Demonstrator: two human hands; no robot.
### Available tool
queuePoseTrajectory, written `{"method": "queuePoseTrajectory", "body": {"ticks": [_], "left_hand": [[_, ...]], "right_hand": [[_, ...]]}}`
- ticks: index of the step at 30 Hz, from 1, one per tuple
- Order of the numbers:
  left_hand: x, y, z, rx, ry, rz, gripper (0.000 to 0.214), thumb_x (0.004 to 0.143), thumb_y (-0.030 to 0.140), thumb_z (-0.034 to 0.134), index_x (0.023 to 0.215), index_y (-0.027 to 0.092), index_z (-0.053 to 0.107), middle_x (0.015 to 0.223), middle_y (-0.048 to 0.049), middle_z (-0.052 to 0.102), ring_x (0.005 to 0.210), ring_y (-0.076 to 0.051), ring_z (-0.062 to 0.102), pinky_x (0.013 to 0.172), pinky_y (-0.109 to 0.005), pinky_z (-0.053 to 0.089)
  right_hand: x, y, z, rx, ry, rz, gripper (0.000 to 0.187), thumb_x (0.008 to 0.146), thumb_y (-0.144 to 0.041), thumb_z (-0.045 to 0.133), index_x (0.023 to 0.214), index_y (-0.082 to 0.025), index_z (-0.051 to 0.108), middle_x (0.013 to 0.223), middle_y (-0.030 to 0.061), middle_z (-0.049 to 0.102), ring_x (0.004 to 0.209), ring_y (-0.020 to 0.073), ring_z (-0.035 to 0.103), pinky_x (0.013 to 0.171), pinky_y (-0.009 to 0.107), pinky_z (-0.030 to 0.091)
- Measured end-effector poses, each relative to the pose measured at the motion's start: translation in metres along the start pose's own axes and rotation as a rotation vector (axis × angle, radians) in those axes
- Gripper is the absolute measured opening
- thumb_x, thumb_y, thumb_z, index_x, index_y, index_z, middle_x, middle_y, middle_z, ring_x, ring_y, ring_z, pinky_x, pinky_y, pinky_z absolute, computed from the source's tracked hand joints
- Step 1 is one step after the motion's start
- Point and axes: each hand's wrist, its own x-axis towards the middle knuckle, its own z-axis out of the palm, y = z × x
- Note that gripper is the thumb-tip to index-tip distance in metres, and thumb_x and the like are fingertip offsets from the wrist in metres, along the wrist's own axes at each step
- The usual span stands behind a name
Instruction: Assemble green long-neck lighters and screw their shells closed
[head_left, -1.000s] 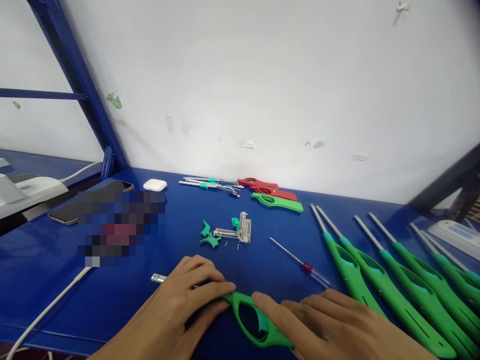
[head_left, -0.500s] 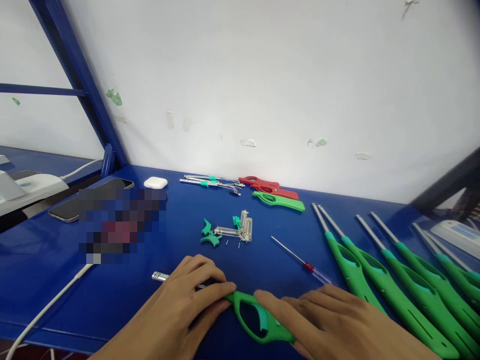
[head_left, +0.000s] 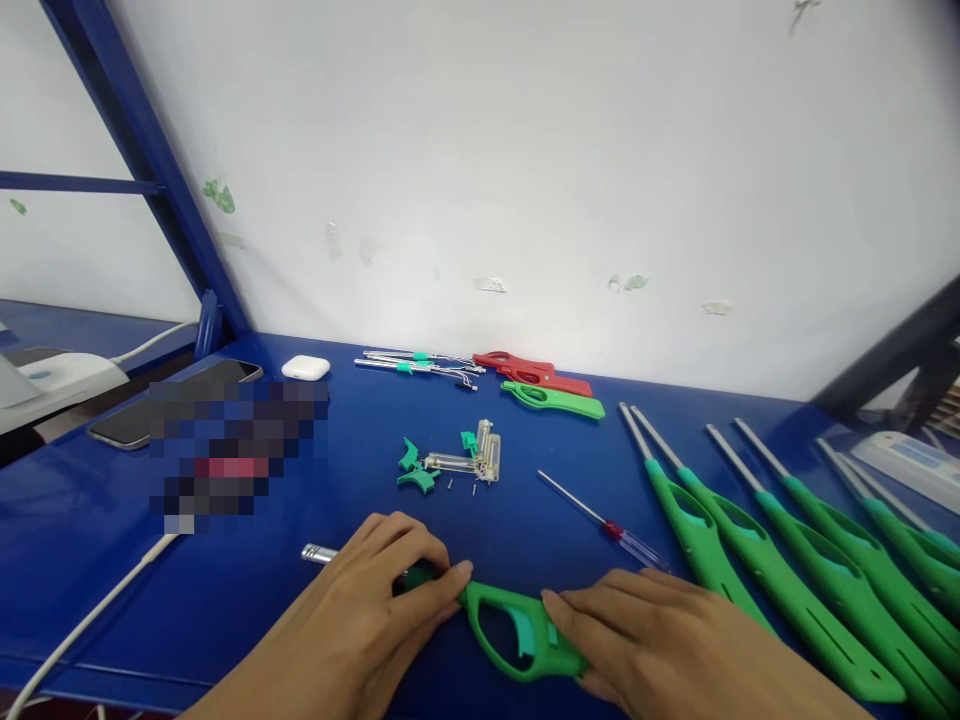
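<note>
A green long-nosed lighter [head_left: 486,648] lies across the front of the blue table, its metal tube pointing left and a teal trigger showing in its loop. My left hand [head_left: 375,605] is closed around the neck where tube and body meet. Over the handle end, my right hand [head_left: 645,630] grips with fingers together, hiding that part. Beyond my hands lie loose teal triggers [head_left: 417,468], clear fuel tanks [head_left: 484,455] and small screws [head_left: 474,490]. A screwdriver [head_left: 611,528] with a clear and red handle rests near my right hand.
Several green lighters [head_left: 795,570] lie side by side at the right. Red shell halves [head_left: 532,372], a green shell half [head_left: 551,400] and metal tubes with wires [head_left: 412,365] are near the wall. At left are a phone [head_left: 180,400], white case [head_left: 306,368] and cable [head_left: 97,605].
My right hand has shifted slightly right along the handle, and its thumb and index finger have drawn in. My left hand stays at the neck. The view has moved slightly.
</note>
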Motion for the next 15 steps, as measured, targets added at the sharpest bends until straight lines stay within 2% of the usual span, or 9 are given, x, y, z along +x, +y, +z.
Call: {"method": "queuePoseTrajectory", "body": {"ticks": [3,6,10,12,15], "left_hand": [[0.001,0.001,0.0,0.022,0.014,0.021,0.043,0.111,0.009,0.047,0.147,0.028,0.061,0.111,-0.0052,0.066,0.097,-0.022,0.06,0.084,-0.035,0.054],[0.002,0.002,-0.001,0.023,0.005,0.036,0.04,0.11,0.008,0.048,0.143,0.026,0.063,0.109,-0.0047,0.066,0.095,-0.022,0.06,0.083,-0.036,0.054],[0.002,0.002,-0.002,0.006,0.003,0.03,0.041,0.109,0.008,0.05,0.143,0.026,0.063,0.112,-0.0051,0.066,0.099,-0.023,0.06,0.086,-0.037,0.055],[0.0,0.0,-0.001,-0.002,0.003,0.02,0.043,0.109,0.007,0.051,0.144,0.027,0.062,0.114,-0.0054,0.066,0.103,-0.023,0.061,0.09,-0.038,0.055],[-0.002,-0.001,0.0,0.002,-0.002,-0.001,0.045,0.108,0.006,0.051,0.145,0.029,0.063,0.118,-0.0055,0.065,0.106,-0.024,0.062,0.094,-0.039,0.056]], "right_hand": [[0.0,-0.001,-0.002,0.035,-0.085,0.012,0.034,0.091,-0.013,0.078,0.124,-0.022,0.074,0.099,-0.0046,0.084,0.078,0.0179,0.079,0.066,0.031,0.062],[0.002,-0.001,-0.003,0.102,-0.134,0.031,0.03,0.091,-0.011,0.077,0.12,-0.023,0.076,0.095,-0.0032,0.084,0.08,0.0178,0.08,0.068,0.027,0.064],[-0.001,-0.002,-0.004,0.222,-0.095,0.143,0.036,0.087,-0.01,0.082,0.119,-0.027,0.078,0.1,-0.0038,0.081,0.088,0.0164,0.08,0.078,0.023,0.065],[-0.006,-0.005,-0.005,0.279,-0.077,0.236,0.044,0.087,-0.009,0.083,0.125,-0.031,0.076,0.107,-0.004,0.079,0.094,0.0156,0.079,0.084,0.022,0.064],[-0.015,-0.01,-0.002,0.364,-0.067,0.337,0.053,0.093,-0.013,0.079,0.137,-0.039,0.07,0.11,-0.0026,0.074,0.096,0.0153,0.077,0.084,0.021,0.063]]}}
